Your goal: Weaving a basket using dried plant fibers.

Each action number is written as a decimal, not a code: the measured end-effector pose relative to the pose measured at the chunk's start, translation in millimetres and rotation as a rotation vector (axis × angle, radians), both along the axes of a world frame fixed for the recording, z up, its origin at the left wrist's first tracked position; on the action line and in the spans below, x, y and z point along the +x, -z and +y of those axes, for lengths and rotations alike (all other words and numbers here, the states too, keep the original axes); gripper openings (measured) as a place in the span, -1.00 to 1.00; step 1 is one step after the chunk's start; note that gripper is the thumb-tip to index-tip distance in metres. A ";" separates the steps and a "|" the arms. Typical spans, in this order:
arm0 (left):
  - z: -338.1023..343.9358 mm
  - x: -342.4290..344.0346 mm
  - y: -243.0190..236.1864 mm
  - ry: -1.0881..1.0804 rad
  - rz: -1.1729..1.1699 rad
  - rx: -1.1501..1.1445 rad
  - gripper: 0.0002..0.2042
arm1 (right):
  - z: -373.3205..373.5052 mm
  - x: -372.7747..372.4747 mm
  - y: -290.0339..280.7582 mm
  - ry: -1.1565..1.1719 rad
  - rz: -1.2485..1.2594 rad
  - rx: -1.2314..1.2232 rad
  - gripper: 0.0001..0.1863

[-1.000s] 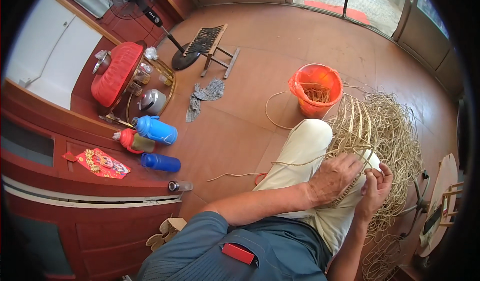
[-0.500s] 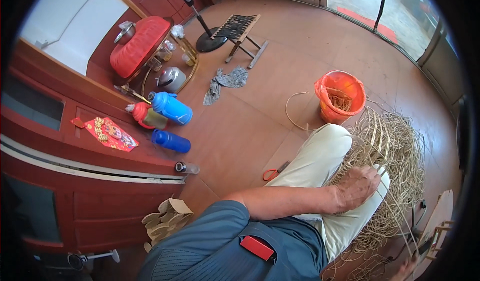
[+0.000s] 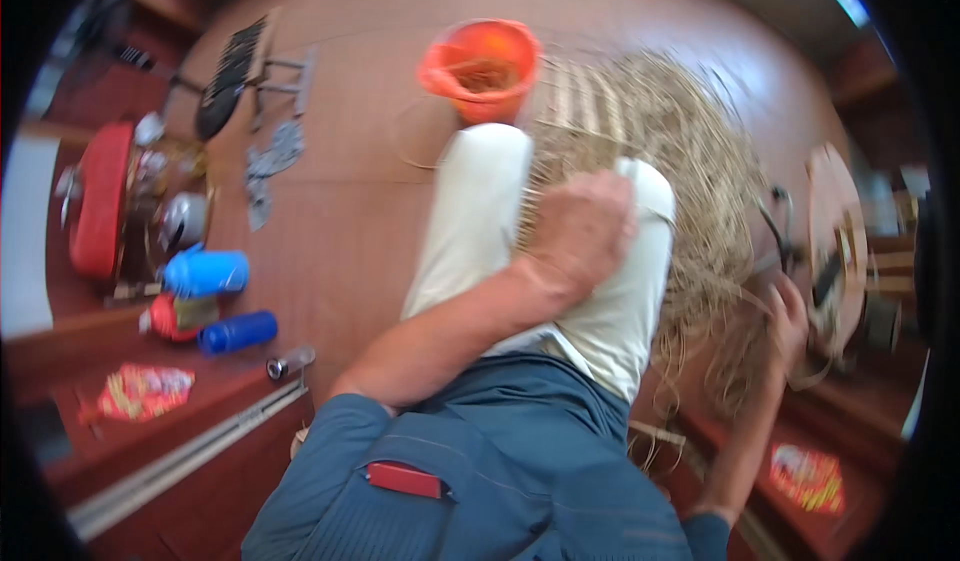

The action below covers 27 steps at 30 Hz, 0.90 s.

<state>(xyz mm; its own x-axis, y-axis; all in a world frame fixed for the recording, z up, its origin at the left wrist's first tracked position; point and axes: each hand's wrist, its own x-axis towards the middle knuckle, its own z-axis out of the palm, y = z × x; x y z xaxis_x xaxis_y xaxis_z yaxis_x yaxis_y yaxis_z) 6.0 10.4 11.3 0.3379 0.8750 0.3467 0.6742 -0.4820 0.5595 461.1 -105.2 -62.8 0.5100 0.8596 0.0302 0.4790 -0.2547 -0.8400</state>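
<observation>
My left hand (image 3: 585,229) is closed above my right thigh, gripping tan straw-like cord whose held part is mostly hidden under the fingers. A strand crosses my right knee beside it. A large tangled heap of the same cord (image 3: 700,191) spreads over the floor beyond and right of my knees, with a banded, woven-looking part (image 3: 585,101) at its far left. Out to the right, my right hand (image 3: 788,316) is at the heap's edge, close to a wooden stool-like piece (image 3: 838,251). Motion blurs its fingers, and whether they hold a strand cannot be made out.
An orange-red bucket (image 3: 490,71) with cord inside stands ahead of my knees. To the left are a folding stool (image 3: 238,66), a grey rag (image 3: 275,161), a light-blue flask (image 3: 207,272), a dark-blue bottle (image 3: 238,332), a clear bottle (image 3: 290,363) and a red-covered stand (image 3: 103,201).
The view has swung to the right, so the bucket and knees sit further left. My right arm now shows, stretched out to the right. My left hand stays closed near my right knee.
</observation>
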 end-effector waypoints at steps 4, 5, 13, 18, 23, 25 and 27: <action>3.8 2.7 -9.9 0.045 0.013 -0.012 -0.79 | 38.5 -228.5 -54.6 -0.210 0.274 0.126 -0.66; 3.9 3.5 -9.9 0.021 0.004 0.004 -0.79 | 43.4 -258.3 -61.1 -0.256 0.289 0.129 -0.67; 3.3 -21.8 -18.7 0.026 -0.213 -0.121 -0.86 | 55.2 -312.2 -53.0 -0.197 0.520 0.101 -0.68; -2.5 -55.4 -18.4 -0.195 -0.504 -0.234 -0.90 | 57.4 -315.2 -56.8 -0.199 0.522 0.116 -0.70; -11.0 -61.5 -22.6 -0.135 -0.447 -0.277 -0.86 | 64.7 -316.9 -55.7 -0.181 0.770 0.045 -0.74; -11.6 -57.5 -21.4 -0.104 -0.413 -0.282 -0.86 | 67.3 -317.9 -53.0 -0.121 1.044 0.036 -0.73; -9.9 -53.2 -16.4 -0.051 -0.386 -0.255 -0.86 | 68.7 -320.1 -62.7 -0.084 1.098 -0.004 -0.70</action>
<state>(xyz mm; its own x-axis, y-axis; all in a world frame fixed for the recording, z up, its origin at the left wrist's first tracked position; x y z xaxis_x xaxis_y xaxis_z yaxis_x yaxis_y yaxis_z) -47.2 0.5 27.6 0.1805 0.9608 0.2103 0.4123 -0.2680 0.8707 141.0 -36.5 -0.1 0.1968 0.8920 -0.4070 -0.5122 -0.2604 -0.8184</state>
